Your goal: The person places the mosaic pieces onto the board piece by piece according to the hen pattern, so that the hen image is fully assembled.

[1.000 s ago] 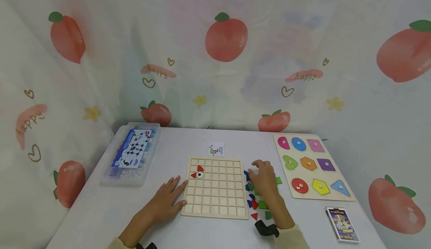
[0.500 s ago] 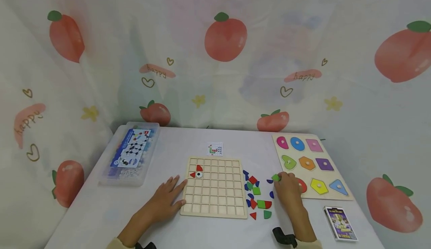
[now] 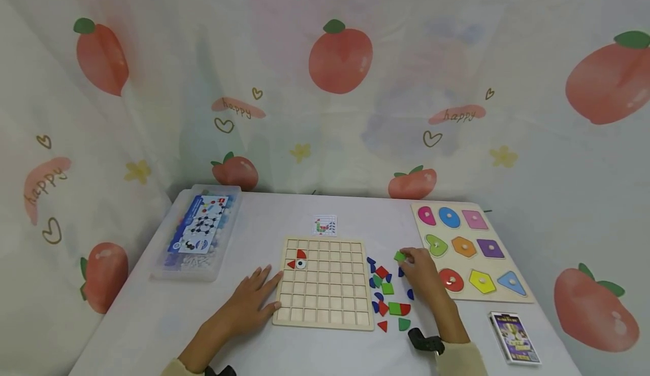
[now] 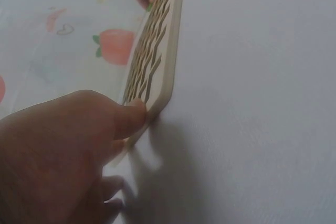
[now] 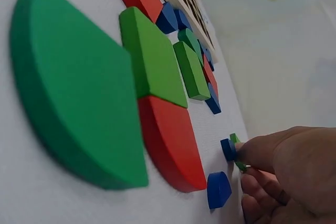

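Note:
My right hand (image 3: 425, 274) pinches a light green square block (image 3: 399, 256) just right of the loose pieces. In the right wrist view a small blue piece (image 5: 228, 149) lies by the fingertips. My left hand (image 3: 247, 304) lies with fingers spread at the left edge of a wooden grid board (image 3: 330, 294), its thumb touching the near corner in the left wrist view. In the board's upper left sit a red quarter-circle (image 3: 302, 253), a red triangle (image 3: 291, 264) and a white eye tile (image 3: 301, 264).
Loose blue, red and green pieces, among them a dark green quarter-circle (image 5: 79, 87), lie right of the board. Behind it is a small picture card (image 3: 325, 225). A shape puzzle (image 3: 469, 263) and a boxed deck (image 3: 515, 339) are at right, a clear plastic case (image 3: 198, 235) at left.
My right hand reached right over the loose pieces, took hold of the light green square, then moved slightly left and away from me with it. The left hand stays at the board.

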### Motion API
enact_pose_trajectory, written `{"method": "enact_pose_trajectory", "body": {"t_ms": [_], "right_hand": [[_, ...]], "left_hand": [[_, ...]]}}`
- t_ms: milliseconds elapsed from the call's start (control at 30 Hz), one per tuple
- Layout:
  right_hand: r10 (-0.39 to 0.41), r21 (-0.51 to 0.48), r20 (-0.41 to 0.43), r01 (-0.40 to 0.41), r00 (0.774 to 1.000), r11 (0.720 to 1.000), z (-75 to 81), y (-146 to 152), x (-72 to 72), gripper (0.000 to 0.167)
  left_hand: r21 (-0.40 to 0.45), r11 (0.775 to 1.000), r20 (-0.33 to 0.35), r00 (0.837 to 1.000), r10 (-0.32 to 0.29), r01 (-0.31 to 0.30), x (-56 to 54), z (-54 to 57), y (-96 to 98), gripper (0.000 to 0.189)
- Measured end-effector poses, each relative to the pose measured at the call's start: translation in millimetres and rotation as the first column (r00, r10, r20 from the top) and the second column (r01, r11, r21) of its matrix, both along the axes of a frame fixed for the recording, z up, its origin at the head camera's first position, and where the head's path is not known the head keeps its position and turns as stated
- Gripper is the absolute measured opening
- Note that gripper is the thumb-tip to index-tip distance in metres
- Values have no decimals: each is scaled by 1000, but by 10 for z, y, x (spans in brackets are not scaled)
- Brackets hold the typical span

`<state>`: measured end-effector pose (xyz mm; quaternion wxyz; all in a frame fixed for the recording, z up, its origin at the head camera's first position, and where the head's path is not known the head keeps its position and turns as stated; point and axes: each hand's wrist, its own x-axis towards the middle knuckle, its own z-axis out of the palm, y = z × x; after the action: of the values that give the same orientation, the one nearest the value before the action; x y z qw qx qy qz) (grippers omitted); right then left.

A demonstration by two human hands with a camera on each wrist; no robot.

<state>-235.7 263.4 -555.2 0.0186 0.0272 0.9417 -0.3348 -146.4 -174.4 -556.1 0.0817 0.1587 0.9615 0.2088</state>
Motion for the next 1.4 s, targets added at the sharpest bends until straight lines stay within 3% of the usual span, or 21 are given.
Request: {"method": "enact_pose_trajectory", "body": {"t_ms": [433,733,1000,1400], "right_hand": [[37,4,-32,-37,999,999,17,-145,-80,35],[89,-56,-52,-92,995,994,170,-624,-57,35],[213,-118,-105,-224,971,967,230,-1208,40,31],[385,-129,-78,-393,920,911,200,-1829,278,26]], "left_hand": [[1,1000,3,1000,-1,1,1,36,7,67],[17,1000,11,1000,-11,11,-25,-9,-32,67],[29,999,10,1000,-16,16,-36,-33,-38,67],[24,1000,9,1000,-16,16,-12,10,-30,68]]}}
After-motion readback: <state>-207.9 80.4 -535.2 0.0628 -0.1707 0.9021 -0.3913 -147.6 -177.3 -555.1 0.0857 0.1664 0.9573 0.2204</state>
